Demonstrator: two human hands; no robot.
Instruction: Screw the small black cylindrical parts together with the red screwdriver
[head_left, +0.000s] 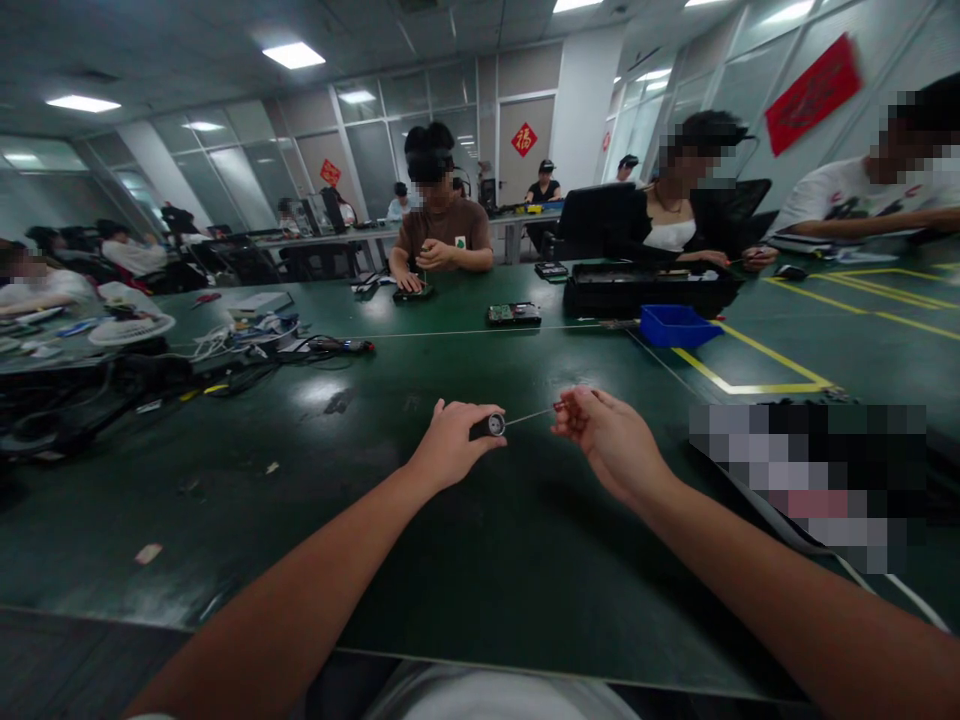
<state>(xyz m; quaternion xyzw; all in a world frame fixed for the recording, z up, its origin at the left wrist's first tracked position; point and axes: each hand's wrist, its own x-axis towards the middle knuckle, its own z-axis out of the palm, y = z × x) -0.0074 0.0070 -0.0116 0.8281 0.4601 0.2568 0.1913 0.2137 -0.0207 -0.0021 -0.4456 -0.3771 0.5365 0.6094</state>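
Between the thumb and fingers of my left hand (457, 440) is a small round part with a pale metal rim and dark marks on its face (496, 425). Its exact kind is too small to tell. My right hand (604, 435) is closed around the handle of a thin screwdriver (529, 416), most of which the fingers hide. The slim metal shaft points left, and its tip meets the right side of the round part. Both hands are just above the green table (450, 560).
Cables and loose parts (255, 345) lie at the left. Ahead are a hard drive (514, 314), a black tray (649, 290) and a blue bin (677, 325). A blurred-out object (810, 480) lies at the right. A co-worker (442, 230) works across the table; others sit around.
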